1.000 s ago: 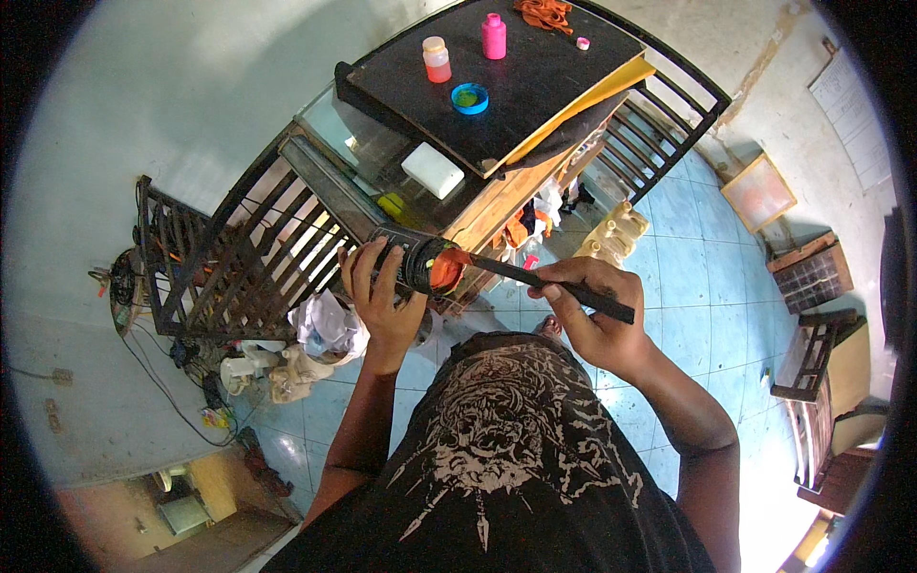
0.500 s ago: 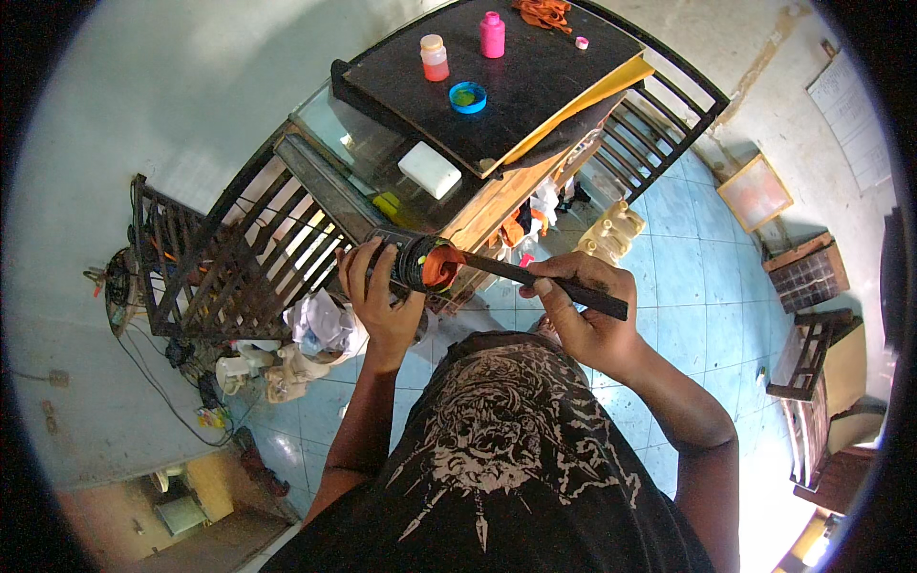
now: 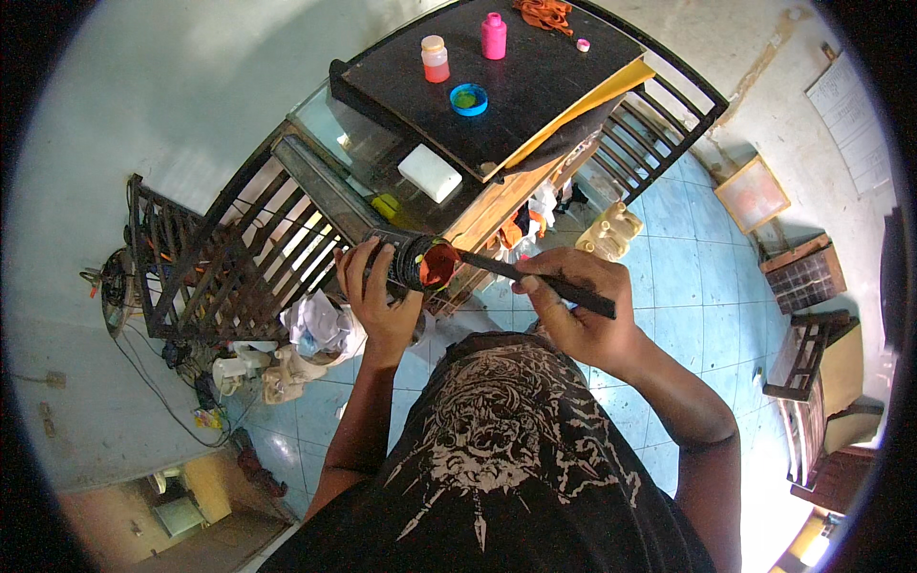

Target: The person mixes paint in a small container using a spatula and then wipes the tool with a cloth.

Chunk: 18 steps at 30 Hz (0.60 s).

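A dark open jar (image 3: 409,260) lies tilted in my left hand (image 3: 380,304), its mouth facing right. Orange-red paint (image 3: 439,266) coats the inside of the jar. My right hand (image 3: 585,304) grips a flat dark stick (image 3: 549,286), whose far end reaches the jar's mouth; whether the tip touches the paint I cannot tell. Beyond, on a black board (image 3: 411,72), sit a blue lid (image 3: 468,99) with green residue inside, a clear bottle of pinkish-red liquid (image 3: 435,59) and a bright pink bottle (image 3: 493,36).
A white box-like block (image 3: 430,173) rests on the glass-topped table. An orange cloth (image 3: 543,15) and a small pink-white cap (image 3: 583,45) lie at the board's back. Dark slatted rails (image 3: 659,124) flank the table. A bin of crumpled white material (image 3: 318,323) stands lower left; a cream container (image 3: 611,232) is on the blue-tiled floor.
My right hand and the stick have shifted slightly left and down. The jar has stayed nearly in place in my left hand.
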Motion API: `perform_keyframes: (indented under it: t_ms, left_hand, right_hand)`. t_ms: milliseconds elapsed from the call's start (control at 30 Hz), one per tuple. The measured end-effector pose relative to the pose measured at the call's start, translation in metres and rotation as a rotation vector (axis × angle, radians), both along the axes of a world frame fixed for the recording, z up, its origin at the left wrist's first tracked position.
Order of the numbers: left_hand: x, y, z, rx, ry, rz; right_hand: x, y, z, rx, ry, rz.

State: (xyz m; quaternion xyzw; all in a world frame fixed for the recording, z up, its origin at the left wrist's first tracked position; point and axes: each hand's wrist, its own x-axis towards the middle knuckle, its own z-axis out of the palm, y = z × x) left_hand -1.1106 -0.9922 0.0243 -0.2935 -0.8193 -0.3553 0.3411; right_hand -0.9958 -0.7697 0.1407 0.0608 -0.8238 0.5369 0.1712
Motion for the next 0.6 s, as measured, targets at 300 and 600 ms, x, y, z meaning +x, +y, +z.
perform_keyframes:
  t_ms: [300, 600]
  left_hand:
    - [-0.005, 0.001, 0.005, -0.037, 0.026, 0.047]
    - [-0.012, -0.001, 0.001, -0.018, 0.049, 0.048]
  right_hand:
    - [-0.001, 0.0, 0.003, -0.004, -0.103, 0.106]
    - [-0.006, -0.001, 0.012, 0.007, -0.024, 0.069]
